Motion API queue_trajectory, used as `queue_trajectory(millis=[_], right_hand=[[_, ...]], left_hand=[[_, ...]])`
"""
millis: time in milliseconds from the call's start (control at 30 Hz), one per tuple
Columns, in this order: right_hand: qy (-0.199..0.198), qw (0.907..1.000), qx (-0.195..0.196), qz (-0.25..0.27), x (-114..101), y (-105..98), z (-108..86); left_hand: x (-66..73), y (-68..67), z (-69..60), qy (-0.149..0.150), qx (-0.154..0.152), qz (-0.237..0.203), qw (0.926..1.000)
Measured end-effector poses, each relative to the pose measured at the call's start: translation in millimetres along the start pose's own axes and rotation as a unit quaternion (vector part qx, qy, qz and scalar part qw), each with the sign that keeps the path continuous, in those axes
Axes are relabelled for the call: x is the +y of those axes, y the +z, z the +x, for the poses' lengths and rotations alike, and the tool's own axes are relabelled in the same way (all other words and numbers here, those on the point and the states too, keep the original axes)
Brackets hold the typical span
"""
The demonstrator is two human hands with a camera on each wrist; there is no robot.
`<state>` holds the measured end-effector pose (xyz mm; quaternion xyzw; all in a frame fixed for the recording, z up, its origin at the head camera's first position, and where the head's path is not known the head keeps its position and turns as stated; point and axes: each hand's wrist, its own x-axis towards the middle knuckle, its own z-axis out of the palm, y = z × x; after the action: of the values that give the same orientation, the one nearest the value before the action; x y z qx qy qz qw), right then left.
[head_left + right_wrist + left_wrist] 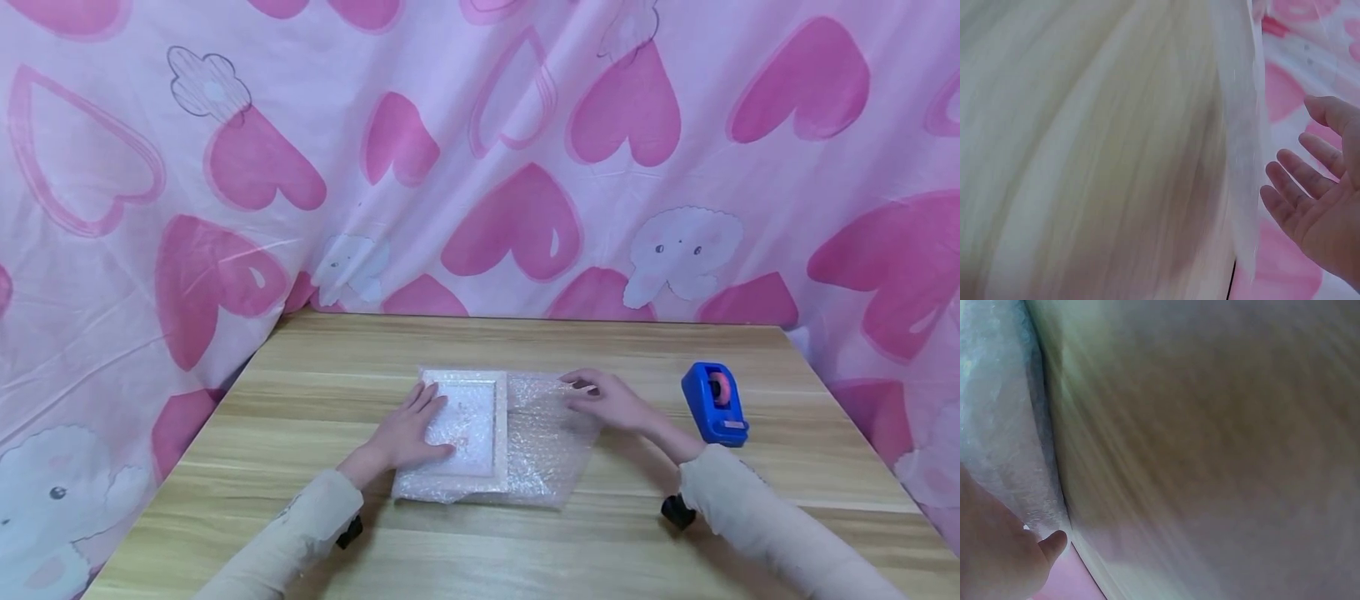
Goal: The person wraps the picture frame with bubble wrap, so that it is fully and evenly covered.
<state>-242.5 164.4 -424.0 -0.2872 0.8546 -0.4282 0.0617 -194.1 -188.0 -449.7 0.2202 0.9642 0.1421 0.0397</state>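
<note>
A pale picture frame [500,450] lies flat on the table with clear bubble wrap [551,454] about it. The wrap spreads out flat to the frame's right. My left hand [408,431] rests on the frame's left side, fingers stretched over it. The left wrist view shows its thumb [1054,547] beside the edge of the bubble wrap [1004,419]. Over the right part of the wrap is my right hand [611,402]. In the right wrist view that hand [1325,206] has its fingers spread and relaxed, holding nothing, close to the wrap's edge [1241,144].
A blue tape dispenser [716,408] with a pink roll stands on the wooden table [480,554], right of my right hand. A pink curtain [465,208] with hearts hangs behind the table and along its sides.
</note>
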Motion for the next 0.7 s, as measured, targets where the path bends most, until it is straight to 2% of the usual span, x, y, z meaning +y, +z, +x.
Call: queue_trajectory(millis=[133,300,400,700], right_hand=[[0.027,0.9984,0.029,-0.040,11.4,-17.8,-9.6],[0.063,0.9951,0.055,-0.053,25.2,-31.2,-20.1],[0.095,0.9928,0.063,-0.038,32.7,-34.4,-24.4],[0.159,0.9846,0.073,0.003,49.1,-32.2,-27.8]], left_hand=[[-0.9,0.4,-0.6,-0.003,-0.004,-0.003,1.0000],[-1.7,1.1,-1.6,-0.001,-0.002,-0.007,1.0000],[-2.5,1.9,-1.6,0.000,0.000,-0.010,1.0000],[-3.0,3.3,0.2,0.002,0.002,-0.016,0.9999]])
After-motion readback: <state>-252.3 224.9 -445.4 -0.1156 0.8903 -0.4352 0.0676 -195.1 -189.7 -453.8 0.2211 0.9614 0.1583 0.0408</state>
